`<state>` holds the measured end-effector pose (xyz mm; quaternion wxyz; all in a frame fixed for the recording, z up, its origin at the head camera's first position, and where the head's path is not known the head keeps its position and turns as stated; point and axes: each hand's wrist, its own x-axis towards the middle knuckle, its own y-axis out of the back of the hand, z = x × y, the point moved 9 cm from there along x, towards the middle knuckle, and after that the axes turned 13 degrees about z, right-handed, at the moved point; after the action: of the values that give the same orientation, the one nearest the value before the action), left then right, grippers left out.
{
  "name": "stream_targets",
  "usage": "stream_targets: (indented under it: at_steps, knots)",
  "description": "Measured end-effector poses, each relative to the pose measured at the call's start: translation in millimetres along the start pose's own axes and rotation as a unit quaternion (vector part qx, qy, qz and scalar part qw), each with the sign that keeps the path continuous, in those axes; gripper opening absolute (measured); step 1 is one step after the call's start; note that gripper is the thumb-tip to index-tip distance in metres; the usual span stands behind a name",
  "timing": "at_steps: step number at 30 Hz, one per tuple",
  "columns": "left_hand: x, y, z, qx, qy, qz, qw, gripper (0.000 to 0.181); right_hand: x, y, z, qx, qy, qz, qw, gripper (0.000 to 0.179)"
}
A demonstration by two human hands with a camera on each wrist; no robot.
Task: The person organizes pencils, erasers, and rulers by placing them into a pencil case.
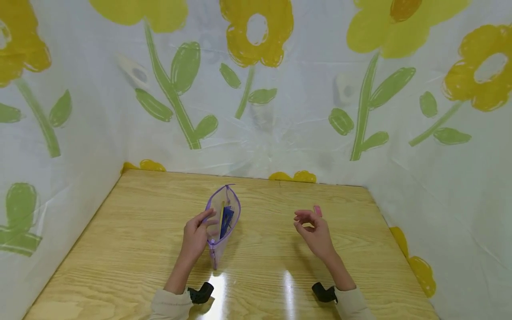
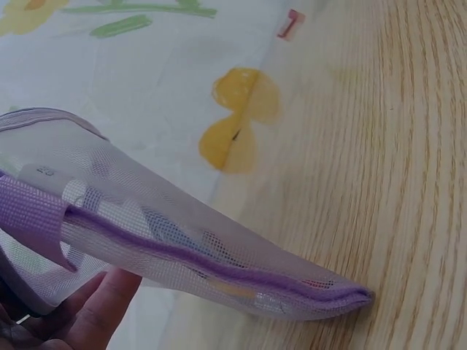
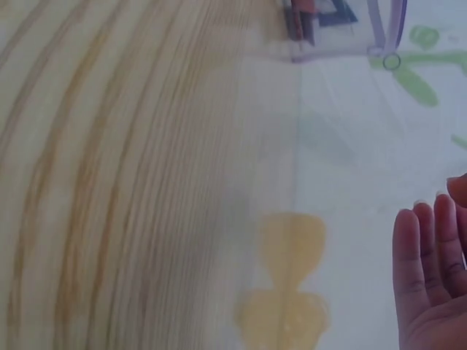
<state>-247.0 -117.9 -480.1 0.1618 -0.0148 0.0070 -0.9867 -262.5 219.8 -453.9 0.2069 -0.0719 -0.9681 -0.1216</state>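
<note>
My left hand grips a mesh zip pouch with purple trim by its left side, fingers inside the opening and thumb outside. The pouch is unzipped and gapes upward; within it are a long yellow stick-like item and dark blue pieces. The left wrist view has the purple zip edge running along the pouch, with fingers beneath it. Holding nothing, my right hand hovers over the table with loosely bent fingers. Just behind it lies a small pink block.
The wooden table is enclosed at the back and both sides by a white cloth printed with yellow flowers. Black wrist mounts sit at both cuffs.
</note>
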Motion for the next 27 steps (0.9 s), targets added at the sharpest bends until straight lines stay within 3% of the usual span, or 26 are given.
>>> stream_targets:
  at_steps: [8,17,27]
  knots:
    - [0.3,-4.0,-0.5,0.005,0.003,0.0,1.0,0.051,1.9,37,18,-0.039,-0.051,0.034,0.9974,0.025]
    - [0.8,-8.5,-0.5,0.008,0.005,-0.002,1.0,0.051,0.4,70,47,-0.119,-0.115,0.059,0.9844,0.043]
    - [-0.5,-7.0,2.2,0.024,0.001,-0.004,0.9997,0.05,-4.4,85,66,-0.151,-0.169,0.054,0.9724,0.049]
